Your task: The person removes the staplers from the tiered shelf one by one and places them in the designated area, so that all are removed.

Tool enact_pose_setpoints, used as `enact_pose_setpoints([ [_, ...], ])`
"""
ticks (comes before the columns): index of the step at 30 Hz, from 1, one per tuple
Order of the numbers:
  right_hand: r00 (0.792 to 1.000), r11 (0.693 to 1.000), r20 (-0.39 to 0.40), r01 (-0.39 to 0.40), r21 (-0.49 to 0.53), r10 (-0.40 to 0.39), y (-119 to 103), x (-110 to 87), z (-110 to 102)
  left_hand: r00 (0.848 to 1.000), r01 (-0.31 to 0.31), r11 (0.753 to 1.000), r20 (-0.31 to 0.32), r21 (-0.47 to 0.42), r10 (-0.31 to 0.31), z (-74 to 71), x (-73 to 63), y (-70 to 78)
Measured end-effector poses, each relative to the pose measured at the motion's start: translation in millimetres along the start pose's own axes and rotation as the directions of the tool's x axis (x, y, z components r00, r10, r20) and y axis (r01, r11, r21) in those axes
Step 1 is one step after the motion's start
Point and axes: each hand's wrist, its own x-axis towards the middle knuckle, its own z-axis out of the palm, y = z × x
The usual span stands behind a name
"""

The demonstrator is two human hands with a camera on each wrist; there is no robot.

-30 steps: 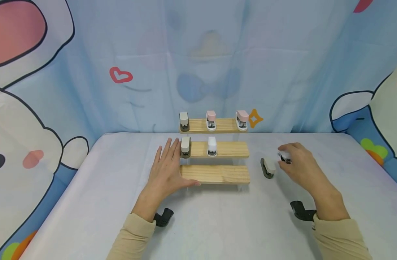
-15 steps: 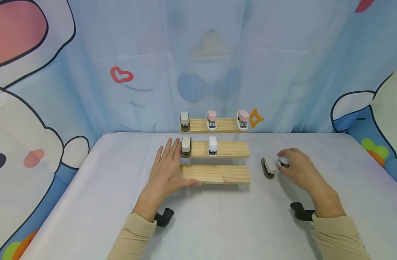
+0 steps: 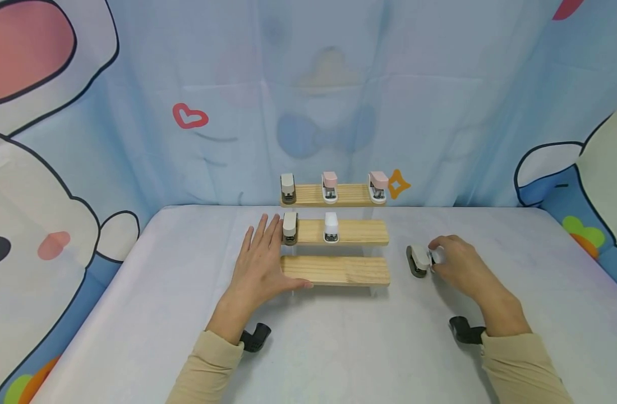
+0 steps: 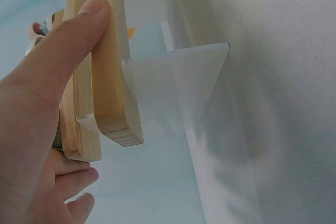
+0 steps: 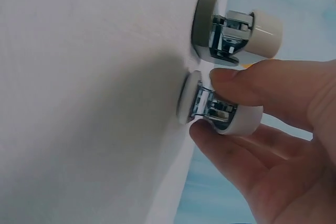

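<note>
My right hand (image 3: 464,268) pinches a small white stapler (image 5: 244,120) between thumb and fingers, low over the table. In the right wrist view its metal jaw faces the camera. Right beside it stands a cream stapler with a grey-green base (image 3: 417,261). My left hand (image 3: 258,264) lies along the left end of a three-tier wooden display rack, fingers straight, thumb on the front of the lowest board (image 3: 339,271). On the middle board (image 3: 361,232) are a cream stapler (image 3: 290,228) and a white stapler (image 3: 331,227).
The top board (image 3: 351,195) bears a cream stapler (image 3: 288,188) and two pink-topped staplers, one in the middle (image 3: 330,188) and one at the right end (image 3: 378,187). Clear supports (image 4: 178,85) hold the boards above a white-covered table (image 3: 339,348). A blue cartoon curtain (image 3: 228,151) hangs behind.
My right hand has shifted slightly left and toward me with the white stapler, bringing it up beside the standing cream one. The left hand keeps its place on the rack.
</note>
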Motion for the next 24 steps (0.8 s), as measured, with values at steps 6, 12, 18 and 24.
enact_pose_setpoints([
  [6,1.000,1.000,0.011,0.002,-0.002,-0.002,0.4,-0.5,-2.0,1.000,0.001,1.000,0.002,0.002,-0.001,-0.9,-0.2,0.3],
  [12,1.000,1.000,0.026,0.012,-0.009,-0.011,1.0,-0.8,-2.4,1.000,0.004,1.000,0.010,-0.005,-0.004,-0.9,0.0,0.4],
  [18,0.999,0.999,0.040,0.025,-0.021,-0.024,-1.2,-3.0,-4.9,1.000,0.004,1.000,0.007,-0.009,-0.004,-0.2,0.2,0.3],
  [24,0.999,0.999,0.034,0.041,-0.029,-0.040,-11.7,-9.7,-16.1,1.000,0.000,1.000,0.006,0.001,0.000,-0.3,-0.1,0.2],
])
